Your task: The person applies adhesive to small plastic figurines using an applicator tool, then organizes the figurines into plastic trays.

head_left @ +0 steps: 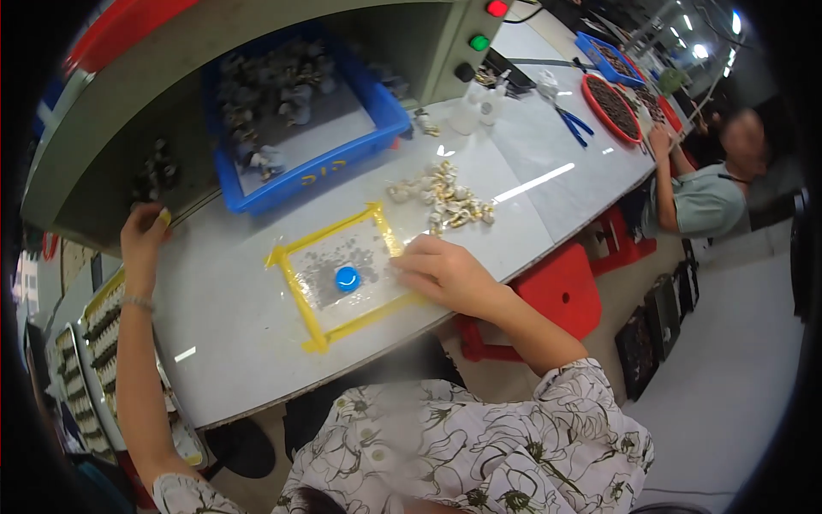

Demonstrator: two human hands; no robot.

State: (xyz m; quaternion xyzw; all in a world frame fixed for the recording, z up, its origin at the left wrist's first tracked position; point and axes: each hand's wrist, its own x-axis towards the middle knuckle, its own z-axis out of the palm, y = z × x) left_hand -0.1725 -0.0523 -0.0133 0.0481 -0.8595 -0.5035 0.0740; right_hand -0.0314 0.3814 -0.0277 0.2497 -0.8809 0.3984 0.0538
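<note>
My left hand (144, 236) is raised at the left under the grey machine housing, its fingers pinched, with a small yellow spot at their tips. Beyond those fingertips stands a cluster of small dark and pale pieces (159, 167). My right hand (449, 272) is over the right side of a yellow tape frame (312, 317) on the table, its fingers bent and close together; what they hold, if anything, is hidden. Inside the frame a round blue cap (347, 278) sits on a grey, spotted wet patch. Just past my right hand lies a pile of small white-and-gold pieces (449, 201).
A blue bin (385, 120) with bagged small parts stands under the housing. Clear bottles (467, 116), blue-handled pliers (574, 127) and a red tray of brown pieces (612, 107) lie farther right. A co-worker (706, 193) sits there. Racks of parts (107, 334) stand at left.
</note>
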